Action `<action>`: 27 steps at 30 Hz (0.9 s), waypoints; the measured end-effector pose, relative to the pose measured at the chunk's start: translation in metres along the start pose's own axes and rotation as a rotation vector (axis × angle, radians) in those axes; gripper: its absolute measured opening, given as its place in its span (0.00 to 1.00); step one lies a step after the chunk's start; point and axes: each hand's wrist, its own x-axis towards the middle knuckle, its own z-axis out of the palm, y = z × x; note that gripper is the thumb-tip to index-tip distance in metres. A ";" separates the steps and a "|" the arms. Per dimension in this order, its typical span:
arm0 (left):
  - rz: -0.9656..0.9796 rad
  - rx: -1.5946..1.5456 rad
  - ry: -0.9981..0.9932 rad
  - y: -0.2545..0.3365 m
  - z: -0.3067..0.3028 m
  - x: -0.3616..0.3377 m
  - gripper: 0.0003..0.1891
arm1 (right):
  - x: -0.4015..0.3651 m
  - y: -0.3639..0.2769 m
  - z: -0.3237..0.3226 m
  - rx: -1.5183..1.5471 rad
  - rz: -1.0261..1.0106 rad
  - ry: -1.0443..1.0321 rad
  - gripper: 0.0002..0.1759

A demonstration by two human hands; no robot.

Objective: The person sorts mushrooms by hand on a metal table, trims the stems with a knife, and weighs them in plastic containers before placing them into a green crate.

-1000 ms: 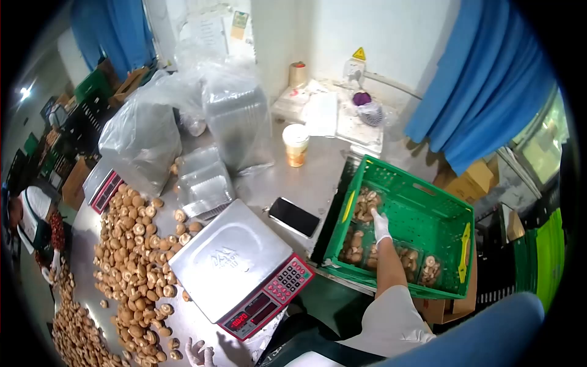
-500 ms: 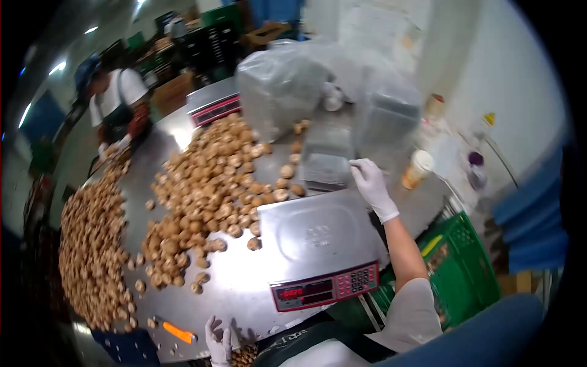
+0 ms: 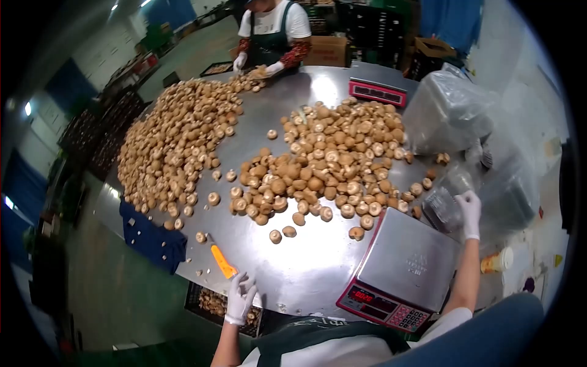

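My left hand (image 3: 241, 298), in a white glove, is over the table's front edge with its fingers apart and nothing in it. Just beyond its fingertips lies an orange-handled knife (image 3: 222, 262). My right hand (image 3: 469, 213), also gloved, is at the stack of clear plastic trays (image 3: 441, 209); its fingers are pressed together at the tray edge. A scale (image 3: 406, 263) with a red-framed front and lit display stands between my hands, its metal plate bare. Brown mushrooms (image 3: 318, 165) are heaped beyond the scale.
A larger mushroom heap (image 3: 177, 140) covers the table's left side. Across the table a person (image 3: 272, 37) handles mushrooms. A second scale (image 3: 378, 92) and bagged trays (image 3: 449, 113) stand at the back right. A cup (image 3: 498, 261) is at the right, a crate (image 3: 211, 301) below the front edge.
The view has swung left, so the table contents appear farther right. My left hand has risen beside the knife with fingers spread. My right hand remains at the clear trays.
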 end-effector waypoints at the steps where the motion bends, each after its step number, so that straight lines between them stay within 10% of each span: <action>1: -0.011 -0.004 -0.003 0.016 0.003 0.011 0.27 | -0.002 -0.015 -0.011 0.176 0.008 0.027 0.09; 11: 0.354 0.215 0.232 -0.002 0.002 0.170 0.23 | -0.199 -0.124 -0.066 -0.043 -0.558 -0.177 0.09; 21: 0.301 0.283 0.237 -0.025 -0.021 0.287 0.25 | -0.273 -0.180 -0.064 -0.312 -0.310 -0.358 0.28; 27: 0.333 0.088 0.213 -0.040 -0.018 0.311 0.26 | -0.258 -0.263 0.026 0.351 -0.079 -0.358 0.18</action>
